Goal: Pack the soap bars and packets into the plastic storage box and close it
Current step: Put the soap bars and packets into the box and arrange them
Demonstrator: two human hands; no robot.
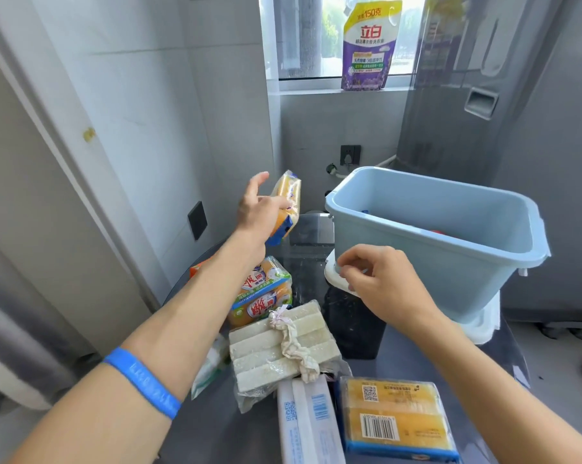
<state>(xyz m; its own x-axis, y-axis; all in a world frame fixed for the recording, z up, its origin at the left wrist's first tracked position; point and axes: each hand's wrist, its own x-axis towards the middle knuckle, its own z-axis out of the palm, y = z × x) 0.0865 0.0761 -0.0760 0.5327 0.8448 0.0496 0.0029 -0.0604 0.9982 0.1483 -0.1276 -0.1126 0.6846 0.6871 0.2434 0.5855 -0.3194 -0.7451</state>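
1. Your left hand (pixel 261 209) holds a wrapped yellow soap packet (pixel 285 205) aloft, left of the blue storage box (pixel 450 262), thumb across its film, forefinger straight.
2. Judged stiff, fairly dense and slick in its wrapper, it wants holding across the broad faces.
3. Your right hand (pixel 376 279) curls its fingertips against the box's near corner, above the white lid (pixel 484 326) beneath.
4. Twin soap packets (pixel 263 296), bagged white bars (pixel 283 346) and a yellow bar pack (pixel 396 416) wait on the dark worktop (pixel 353 329).
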